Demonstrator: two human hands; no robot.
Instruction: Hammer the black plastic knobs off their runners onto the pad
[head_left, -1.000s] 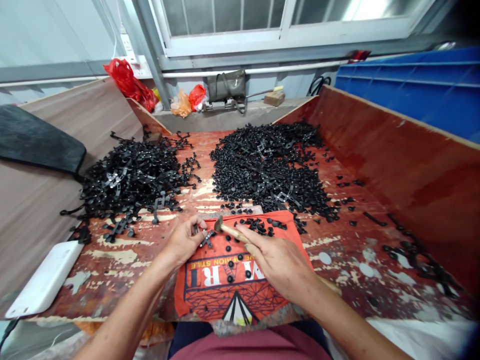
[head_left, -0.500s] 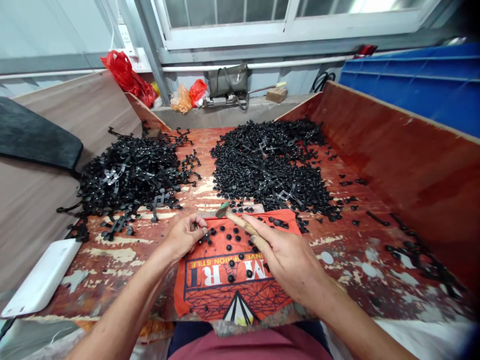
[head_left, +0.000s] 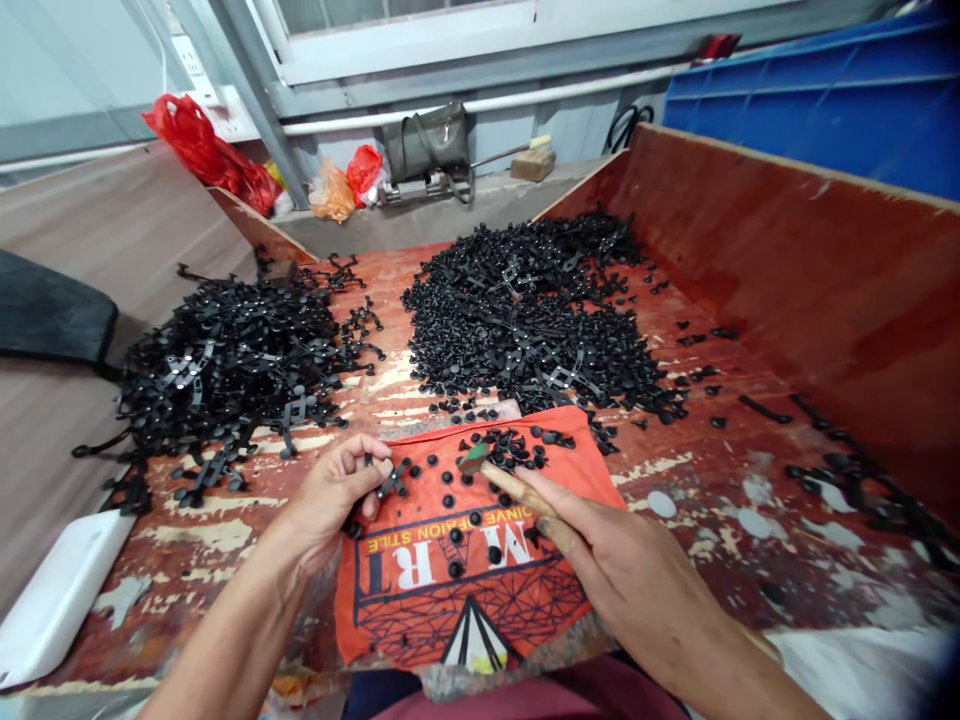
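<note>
My left hand (head_left: 339, 492) pinches a small black jointed part (head_left: 393, 480) at the left edge of an orange-red printed cloth (head_left: 420, 610). In my right hand (head_left: 611, 550) is a small hammer (head_left: 510, 484) with a wooden handle; its greenish head hovers or rests over the upper middle of the cloth, which I cannot tell. Small black round pieces (head_left: 455, 536) are spread over the cloth, and more are bunched near its top edge, behind the hammer head.
Heaps of black parts lie at the left (head_left: 232, 350) and centre back (head_left: 517, 310). A white case (head_left: 64, 595) sits at the left front. Wooden boards (head_left: 787, 250) wall the sides. Behind stand a dark bag (head_left: 427, 140), plastic bags and a blue crate (head_left: 810, 110).
The view has shifted and tilted. The black part in my left hand has been raised clear of the round pieces and shows more fully. The hammer head has moved right, over the bunched pieces.
</note>
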